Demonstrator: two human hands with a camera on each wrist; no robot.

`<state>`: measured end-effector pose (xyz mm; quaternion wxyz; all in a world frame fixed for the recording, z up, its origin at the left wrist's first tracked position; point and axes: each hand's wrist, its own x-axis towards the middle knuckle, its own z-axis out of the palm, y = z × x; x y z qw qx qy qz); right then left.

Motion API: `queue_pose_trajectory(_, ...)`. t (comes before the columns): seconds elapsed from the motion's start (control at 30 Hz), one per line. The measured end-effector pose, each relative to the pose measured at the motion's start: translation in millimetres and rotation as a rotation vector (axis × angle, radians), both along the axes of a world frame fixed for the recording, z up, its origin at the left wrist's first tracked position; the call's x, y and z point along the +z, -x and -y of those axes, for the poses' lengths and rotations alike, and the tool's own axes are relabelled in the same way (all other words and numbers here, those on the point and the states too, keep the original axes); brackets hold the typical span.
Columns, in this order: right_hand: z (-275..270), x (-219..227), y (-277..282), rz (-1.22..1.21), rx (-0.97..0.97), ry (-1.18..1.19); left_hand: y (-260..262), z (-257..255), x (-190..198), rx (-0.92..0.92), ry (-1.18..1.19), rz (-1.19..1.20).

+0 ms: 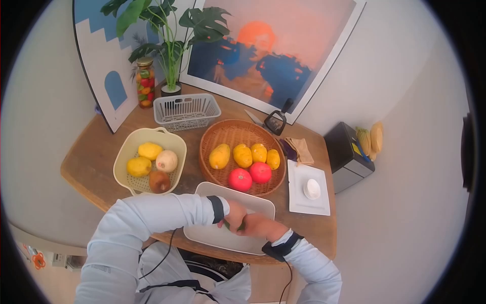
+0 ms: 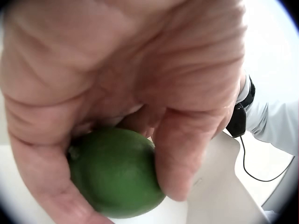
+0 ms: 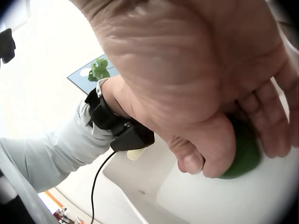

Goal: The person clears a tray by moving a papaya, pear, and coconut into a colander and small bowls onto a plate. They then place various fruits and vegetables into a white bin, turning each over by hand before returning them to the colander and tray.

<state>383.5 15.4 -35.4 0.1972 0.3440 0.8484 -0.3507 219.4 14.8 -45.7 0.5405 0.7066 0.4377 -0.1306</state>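
Both hands meet over a white rectangular basin [image 1: 212, 240] at the table's front edge. A smooth green oval fruit [image 2: 117, 175] lies between the thumb and fingers of my left hand [image 1: 234, 213], which grips it from above. From the other side, my right hand [image 1: 260, 226] holds the same fruit, thumb and fingers curled around it. In the right wrist view, much of the green fruit [image 3: 246, 151] is hidden behind the right thumb and palm. The basin's inner wall [image 3: 140, 186] shows below it.
Behind the basin, a round wicker basket [image 1: 210, 175] bears several yellow fruits and two red ones. At left stands a cream colander [image 1: 121, 172] with fruit. To the right, a white plate [image 1: 298, 205] carries a white round object [image 1: 312, 189]. A grey basket [image 1: 187, 119] stands farther back.
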Motion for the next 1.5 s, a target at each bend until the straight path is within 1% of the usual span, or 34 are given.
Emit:
queue_pose_trajectory(0.03, 1.3, 1.3, 2.3, 0.079, 0.026, 0.047, 0.1, 2.6, -1.8, -0.021, 0.028, 0.008)
queue_pose_trajectory(0.1, 1.1, -12.4, -2.8, 0.006, 0.038, 0.123, 2.0, 5.9, -5.2, -0.063, 0.082, 0.024)
queue_pose_trajectory(0.13, 0.4, -17.2, -4.8, -0.03, 0.043, 0.16, 6.5, 7.3, 4.6, -0.061, 0.03, 0.047)
queue_pose_trajectory(0.17, 1.5, -6.2, -3.4, -0.086, 0.025, 0.122, 14.2, 10.1, 26.3, -0.06, -0.022, 0.07)
queue_pose_trajectory(0.23, 5.8, 34.3, 2.6, -0.201, -0.02, 0.047, 29.4, 6.5, 69.5, -0.089, -0.105, 0.11)
queue_pose_trajectory(0.27, 3.1, 45.2, 4.4, -0.245, -0.098, 0.025, 36.9, 1.0, 71.0, -0.047, -0.162, 0.156)
queue_pose_trajectory(0.33, -3.3, 60.3, 7.1, -0.332, -0.252, -0.02, 51.3, -11.5, 86.2, 0.054, -0.252, 0.176)
queue_pose_trajectory(0.37, -6.4, 59.8, 9.2, -0.395, -0.311, -0.06, 57.8, -18.1, 86.9, 0.132, -0.284, 0.227)
queue_pose_trajectory(0.43, -16.4, 50.7, 18.1, -0.526, -0.426, -0.145, 70.2, -33.0, 80.1, 0.288, -0.356, 0.326)
queue_pose_trajectory(0.53, -36.4, 28.7, 39.2, -0.518, -0.579, -0.213, 83.2, -43.8, 75.4, 0.536, -0.415, 0.338)
queue_pose_trajectory(0.57, -38.7, 29.4, 46.6, -0.57, -0.643, -0.115, 84.0, -57.9, 51.6, 0.663, -0.434, 0.378)
queue_pose_trajectory(0.6, -41.2, 31.0, 53.9, -0.619, -0.703, -0.015, 84.3, -63.8, 40.4, 0.735, -0.438, 0.406)
queue_pose_trajectory(0.63, -43.3, 33.8, 59.3, -0.665, -0.761, 0.088, 84.0, -64.7, 37.6, 0.807, -0.44, 0.436)
queue_pose_trajectory(0.67, -44.0, 38.2, 62.8, -0.619, -0.723, 0.063, 85.6, -65.6, 34.5, 0.881, -0.441, 0.468)
queue_pose_trajectory(0.73, -42.2, 47.0, 69.1, -0.525, -0.65, 0.015, 91.6, -61.8, 34.9, 0.878, -0.484, 0.453)
queue_pose_trajectory(0.8, -42.5, 35.4, 63.4, -0.614, -0.527, -0.169, 102.5, -55.2, 44.2, 0.855, -0.501, 0.419)
queue_pose_trajectory(0.83, -41.7, 29.5, 58.2, -0.654, -0.461, -0.257, 113.8, -52.3, 55.0, 0.837, -0.497, 0.395)
queue_pose_trajectory(0.9, -36.4, 32.2, 47.4, -0.669, -0.466, -0.204, 139.9, -48.3, 72.5, 0.821, -0.514, 0.335)
queue_pose_trajectory(0.97, -28.0, 39.1, 36.3, -0.684, -0.481, -0.163, 170.3, -43.9, 86.8, 0.864, -0.504, 0.314)
queue_pose_trajectory(1.07, -10.8, 56.3, 22.7, -0.715, -0.509, -0.093, 217.7, -33.7, 94.9, 0.901, -0.555, 0.212)
queue_pose_trajectory(1.1, -5.2, 62.9, 19.4, -0.714, -0.508, -0.055, 231.5, -28.6, 94.0, 0.904, -0.579, 0.166)
queue_pose_trajectory(1.2, 11.8, 72.6, 11.3, -0.679, -0.523, 0.008, 263.9, -12.9, 82.3, 0.676, -0.735, -0.071)
queue_pose_trajectory(1.23, 15.7, 73.2, 9.5, -0.662, -0.532, 0.018, 275.9, -13.0, 62.1, 0.618, -0.775, -0.157)
queue_pose_trajectory(1.33, 25.0, 71.8, 9.4, -0.625, -0.457, 0.011, 270.2, 16.1, 50.9, 0.454, -0.965, -0.271)
queue_pose_trajectory(1.37, 27.7, 71.3, 10.8, -0.609, -0.428, 0.001, 264.6, 21.2, 46.0, 0.449, -0.972, -0.278)
queue_pose_trajectory(1.47, 32.6, 69.4, 17.4, -0.578, -0.352, -0.01, 246.3, 24.7, 27.7, 0.411, -1.153, -0.251)
queue_pose_trajectory(1.5, 34.2, 67.4, 19.3, -0.575, -0.336, 0.002, 242.3, 23.2, 23.6, 0.381, -1.139, -0.287)
